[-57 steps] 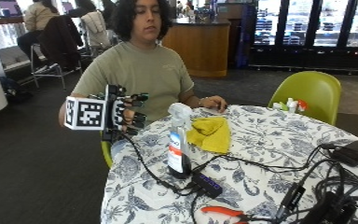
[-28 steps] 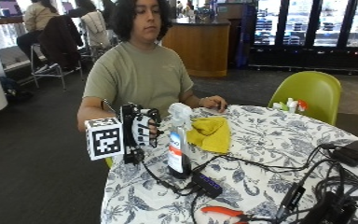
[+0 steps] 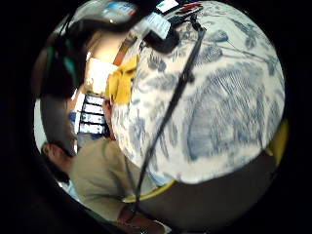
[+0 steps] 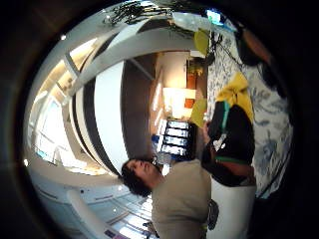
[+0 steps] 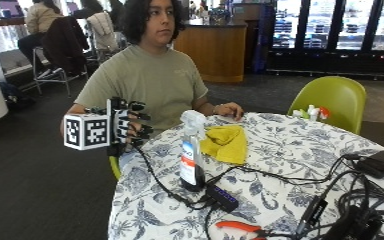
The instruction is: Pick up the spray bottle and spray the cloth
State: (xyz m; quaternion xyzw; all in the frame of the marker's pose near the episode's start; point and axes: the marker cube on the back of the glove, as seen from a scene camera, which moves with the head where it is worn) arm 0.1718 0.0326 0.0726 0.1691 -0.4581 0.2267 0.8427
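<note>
Spray bottle: the clear plastic spray bottle with white trigger head and blue-and-white label (image 5: 192, 152) stands upright on the floral blue-and-white tabletop (image 5: 285, 165), near its left edge. Nothing touches it. Upright with the trigger head exposed, it appears placed for a side-on grasp.
Cloth: the yellow folded cloth (image 5: 226, 143) lies flat just beyond and right of the bottle, near but apart from it; judged close enough to be sprayed once the bottle is lifted and aimed.
Right hand: the black-gloved right hand (image 5: 129, 125) is raised off the tabletop's left edge, left of the bottle and apart from it.
Fingers: the gloved fingers (image 5: 141, 131) look loosely curled, pointing toward the bottle, holding nothing and touching nothing.
Other hand: the bare hand (image 5: 228, 109) rests on the far edge of the tabletop.
Step judged: approach only; pickup not yet done.
</note>
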